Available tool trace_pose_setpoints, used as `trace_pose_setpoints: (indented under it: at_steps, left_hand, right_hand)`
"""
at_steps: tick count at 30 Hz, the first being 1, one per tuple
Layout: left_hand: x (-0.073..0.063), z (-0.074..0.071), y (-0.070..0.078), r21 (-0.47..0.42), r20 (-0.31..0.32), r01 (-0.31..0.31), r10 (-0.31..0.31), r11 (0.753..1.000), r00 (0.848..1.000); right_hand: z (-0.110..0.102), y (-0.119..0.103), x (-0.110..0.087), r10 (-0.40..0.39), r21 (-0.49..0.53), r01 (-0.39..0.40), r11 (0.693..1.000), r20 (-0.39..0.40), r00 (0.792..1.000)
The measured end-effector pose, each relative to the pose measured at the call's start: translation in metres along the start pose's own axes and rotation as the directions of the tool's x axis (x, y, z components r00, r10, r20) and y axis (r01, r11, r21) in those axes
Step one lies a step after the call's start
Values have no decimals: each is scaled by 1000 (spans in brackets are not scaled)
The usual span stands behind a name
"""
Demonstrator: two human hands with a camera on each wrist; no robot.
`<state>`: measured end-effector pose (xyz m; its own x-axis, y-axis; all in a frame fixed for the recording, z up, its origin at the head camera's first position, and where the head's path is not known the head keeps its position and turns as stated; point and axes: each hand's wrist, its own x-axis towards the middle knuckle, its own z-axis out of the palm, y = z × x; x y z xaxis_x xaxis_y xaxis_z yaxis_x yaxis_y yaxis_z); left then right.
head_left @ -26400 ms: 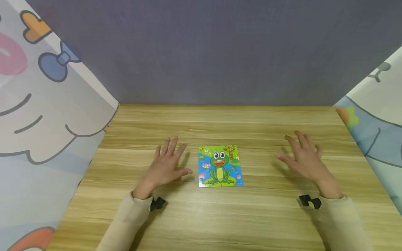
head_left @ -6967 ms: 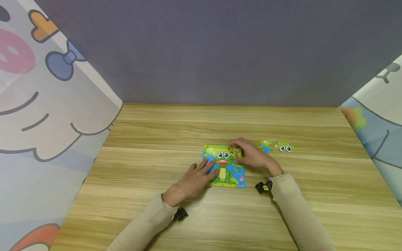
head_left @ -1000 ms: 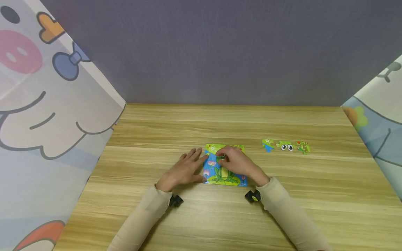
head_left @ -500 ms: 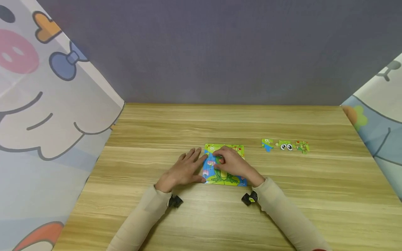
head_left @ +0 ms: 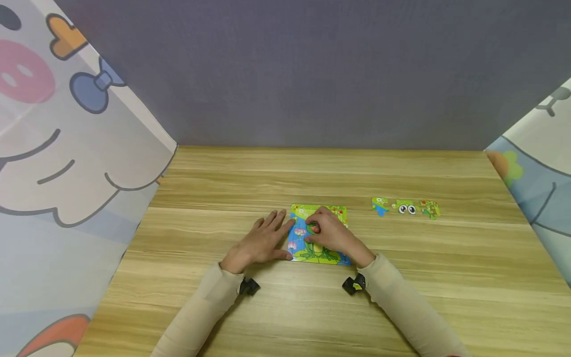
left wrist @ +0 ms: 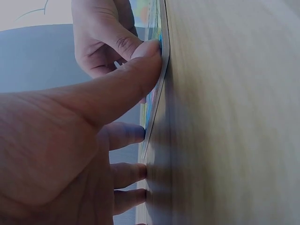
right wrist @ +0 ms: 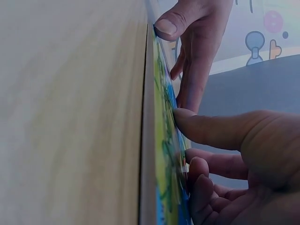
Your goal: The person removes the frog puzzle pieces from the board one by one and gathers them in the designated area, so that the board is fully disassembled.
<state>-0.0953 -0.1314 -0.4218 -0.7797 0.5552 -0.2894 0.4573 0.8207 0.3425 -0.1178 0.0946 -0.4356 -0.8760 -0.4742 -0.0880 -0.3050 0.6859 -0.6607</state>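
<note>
A square frog jigsaw puzzle [head_left: 297, 250], with a blue and green picture, lies flat on the table in the head view. My left hand [head_left: 259, 244] spreads along its left side. In the left wrist view that thumb [left wrist: 140, 65] presses the puzzle's near edge. My right hand [head_left: 332, 232] is over the middle of the puzzle and hides part of the frog. Its thumb and index finger pinch at the red-mouthed puzzle piece [head_left: 315, 228]. The right wrist view shows this thumb [right wrist: 192, 124] with its tip at the picture face, other fingers curled.
To the right, three loose puzzle pieces lie in a row: a blue-green corner [head_left: 380, 206], one with the frog's eyes [head_left: 406, 208] and one with red fruit [head_left: 430, 208]. A grey panel [head_left: 330, 74] stands behind the wooden table [head_left: 303, 317].
The puzzle was whole at first, hands apart. Then pieces came out, and the third joined the row at right. My left hand moved to the puzzle's left edge. The last half second shows little shift.
</note>
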Motion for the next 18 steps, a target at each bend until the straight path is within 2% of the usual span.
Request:
trace_pose_setpoints:
  at_steps: [18]
  left_hand:
    - [2, 0, -2, 10, 9, -8, 8, 1000, 1000]
  right_hand:
    - [1, 1, 2, -20, -3, 20, 1000, -5, 1000]
